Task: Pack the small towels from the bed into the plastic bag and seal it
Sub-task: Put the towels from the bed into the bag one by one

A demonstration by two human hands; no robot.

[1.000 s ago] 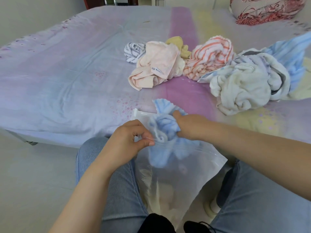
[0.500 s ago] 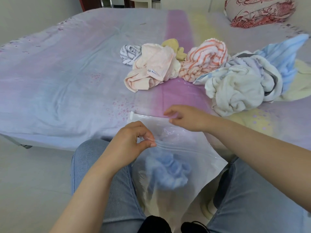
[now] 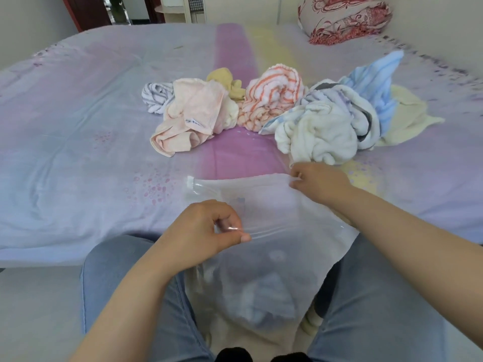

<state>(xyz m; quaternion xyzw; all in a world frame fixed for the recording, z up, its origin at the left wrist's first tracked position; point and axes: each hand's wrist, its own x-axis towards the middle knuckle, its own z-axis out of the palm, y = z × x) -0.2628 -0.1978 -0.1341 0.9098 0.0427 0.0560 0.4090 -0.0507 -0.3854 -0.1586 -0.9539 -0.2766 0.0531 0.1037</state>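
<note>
A clear plastic bag (image 3: 271, 205) hangs between my knees with its mouth held wide over the bed's edge. My left hand (image 3: 206, 231) pinches the near rim of the mouth. My right hand (image 3: 316, 181) pinches the far rim at its right corner. A blue towel (image 3: 266, 301) lies blurred at the bottom of the bag. On the bed beyond lie a pink towel (image 3: 190, 116), an orange-striped towel (image 3: 271, 97), a grey-striped towel (image 3: 156, 96), a yellow towel (image 3: 224, 79) and a white-and-blue bundle of towels (image 3: 324, 126).
The bed (image 3: 78, 131) has a pale purple sheet with a pink stripe. A red patterned pillow (image 3: 345, 17) sits at the far right. My knees in blue jeans (image 3: 112, 278) flank the bag, and the floor (image 3: 34, 309) is at left.
The blue towel has dropped from the bag's mouth to its bottom. My right hand let go of it, moved right and took hold of the far rim, stretching the mouth open.
</note>
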